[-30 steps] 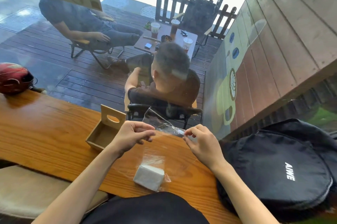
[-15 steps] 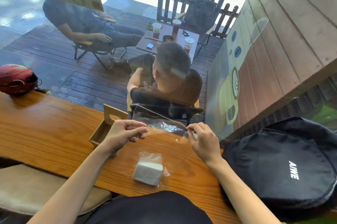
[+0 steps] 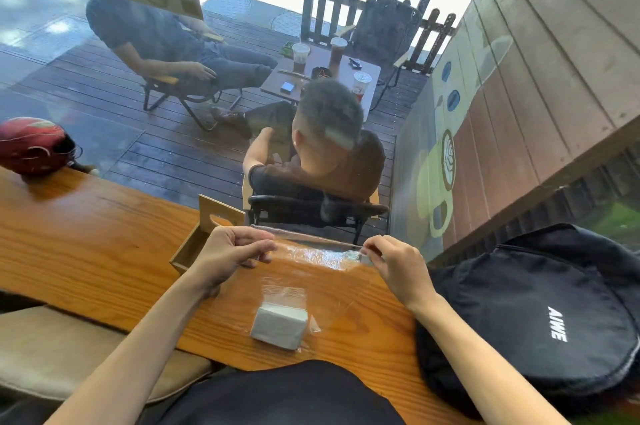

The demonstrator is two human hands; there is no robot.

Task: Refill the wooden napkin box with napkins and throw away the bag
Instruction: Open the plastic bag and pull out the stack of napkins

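bag (image 3: 313, 281) mouth pulled wider | left grip (image 3: 227, 256), right grip (image 3: 398, 265) pinch it | 1 napkin stack (image 3: 278, 326) | 1 box (image 3: 204, 237)

Bare counter (image 3: 86, 244) lies open to the left of the wooden napkin box (image 3: 204, 241), up to a red helmet (image 3: 33, 144) at the far end. Right side blocked: black backpack (image 3: 540, 313) sits just beside the right hand (image 3: 398, 268). Window glass (image 3: 145, 133) closes off the far edge.
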